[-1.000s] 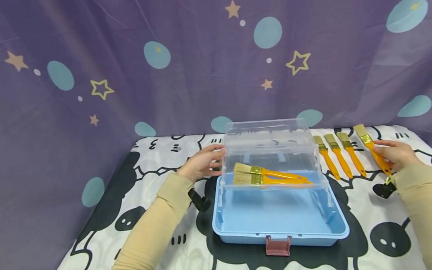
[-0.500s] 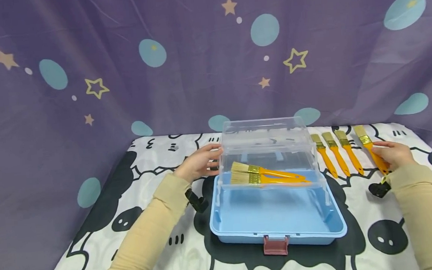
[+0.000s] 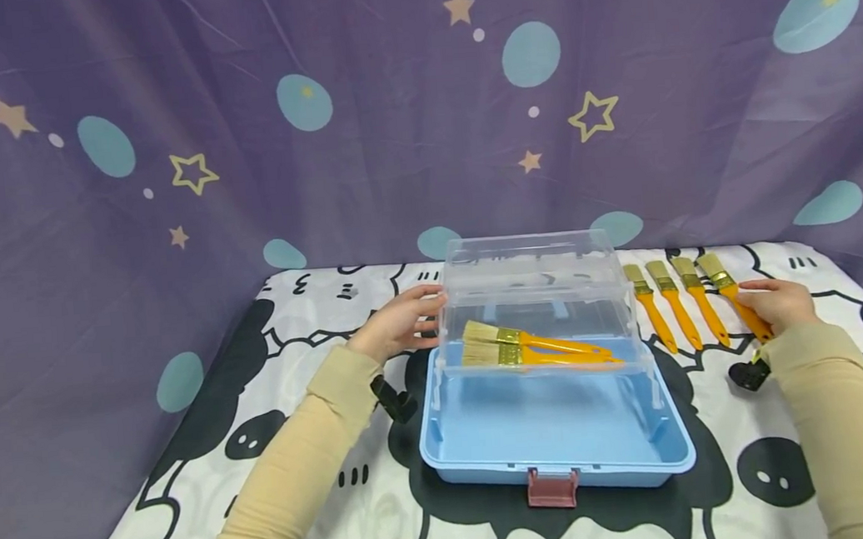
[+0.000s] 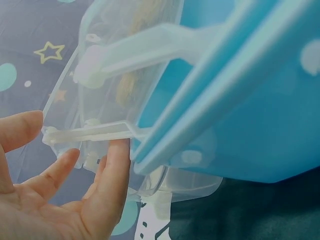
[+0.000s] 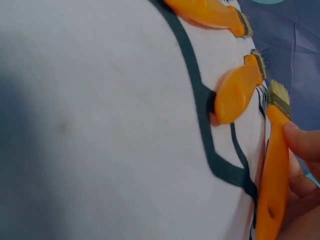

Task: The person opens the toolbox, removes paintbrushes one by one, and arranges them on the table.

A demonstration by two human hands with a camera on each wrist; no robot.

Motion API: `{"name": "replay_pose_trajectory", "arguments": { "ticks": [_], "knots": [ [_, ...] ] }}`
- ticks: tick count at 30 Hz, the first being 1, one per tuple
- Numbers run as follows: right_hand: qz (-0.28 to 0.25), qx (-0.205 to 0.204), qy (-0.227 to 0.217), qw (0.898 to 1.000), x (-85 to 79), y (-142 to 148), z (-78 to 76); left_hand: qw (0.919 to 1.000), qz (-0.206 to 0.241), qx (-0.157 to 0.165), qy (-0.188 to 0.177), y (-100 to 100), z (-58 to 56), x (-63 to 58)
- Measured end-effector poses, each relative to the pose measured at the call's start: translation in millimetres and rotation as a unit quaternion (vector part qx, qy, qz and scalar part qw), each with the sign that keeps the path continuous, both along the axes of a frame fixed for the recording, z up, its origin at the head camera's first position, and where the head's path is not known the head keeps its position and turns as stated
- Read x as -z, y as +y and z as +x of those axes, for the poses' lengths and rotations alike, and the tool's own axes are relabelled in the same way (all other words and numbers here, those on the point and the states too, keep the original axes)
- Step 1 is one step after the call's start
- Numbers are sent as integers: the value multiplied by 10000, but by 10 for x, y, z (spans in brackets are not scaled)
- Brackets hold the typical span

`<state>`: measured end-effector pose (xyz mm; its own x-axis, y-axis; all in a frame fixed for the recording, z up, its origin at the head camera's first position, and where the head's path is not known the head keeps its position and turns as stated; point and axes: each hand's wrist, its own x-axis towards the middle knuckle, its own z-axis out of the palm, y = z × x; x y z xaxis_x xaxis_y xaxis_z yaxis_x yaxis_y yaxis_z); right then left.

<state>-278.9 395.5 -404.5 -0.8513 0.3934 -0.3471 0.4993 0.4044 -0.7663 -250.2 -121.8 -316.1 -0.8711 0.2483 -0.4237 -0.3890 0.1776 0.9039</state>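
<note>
My right hand (image 3: 780, 304) pinches the orange handle of a flat paintbrush (image 5: 274, 165) between thumb and fingers. Its pale bristles point away, and it lies at the right end of a row beside three similar paintbrushes (image 3: 704, 309). At the left side of a light blue storage box (image 3: 684, 448), my left hand (image 3: 398, 326) has its fingers spread. In the left wrist view, its fingertips are at the clear lid (image 4: 62, 95) and a translucent hinge arm (image 4: 95, 134). Two more paintbrushes (image 3: 565, 346) lie in the raised clear tray (image 3: 457, 374).
The box stands with its lid up and a reddish-brown latch (image 3: 553, 488) at the front. A black-and-white sheep-print cloth (image 3: 358, 508) covers the table. Behind hangs a purple curtain (image 3: 396, 188) with stars and ovals.
My right hand has brought its paintbrush leftward, nearer to the three in the row. The left hand stays at the lid's side. The head view has shifted slightly.
</note>
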Motion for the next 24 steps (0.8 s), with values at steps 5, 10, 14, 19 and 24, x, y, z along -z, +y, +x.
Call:
{"name": "replay_pose_trajectory", "arguments": {
  "ticks": [5,10,14,19,24],
  "knots": [
    [129,-73,33,9999,-22,-49,14,10000,9,-48,30,5,-7,0],
    [201,17,-53,9998,-43,-82,41,10000,0,10,17,10,1,16],
    [293,4,-28,9996,-56,-107,50,10000,45,35,10,10,4,18],
    [334,-25,-119,9994,-67,-128,56,10000,58,36,-5,11,1,14],
    [371,-7,-179,9992,-73,-119,36,10000,27,16,-2,9,4,1]
  ]
}}
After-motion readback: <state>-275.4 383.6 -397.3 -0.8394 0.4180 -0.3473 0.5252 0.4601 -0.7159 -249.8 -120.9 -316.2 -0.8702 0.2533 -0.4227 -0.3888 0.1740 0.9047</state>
